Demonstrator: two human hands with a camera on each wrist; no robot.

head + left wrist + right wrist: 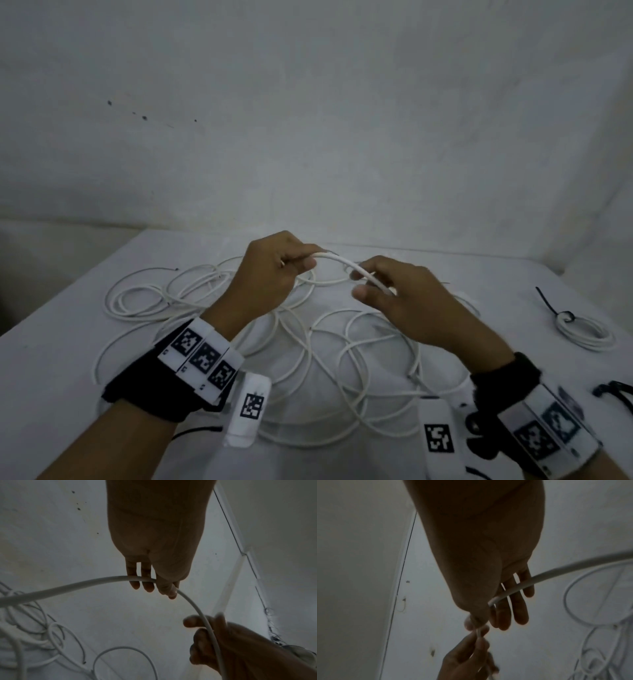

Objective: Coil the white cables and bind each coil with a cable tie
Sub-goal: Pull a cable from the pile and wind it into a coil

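Head view shows both hands raised above the white surface (51, 359), sharing one white cable (337, 261) that arches between them. The left hand (270, 274) pinches the cable near its end between thumb and curled fingers. The right hand (404, 301) closes its grip loosely around the same cable a little further along, with the thumb underneath. Below the hands, loose white cables (308, 359) sprawl in tangled loops across the surface. Well apart at the right lies a finished coil (585, 330) bound with a black cable tie (555, 306). More black ties (615, 390) sit near the right edge.
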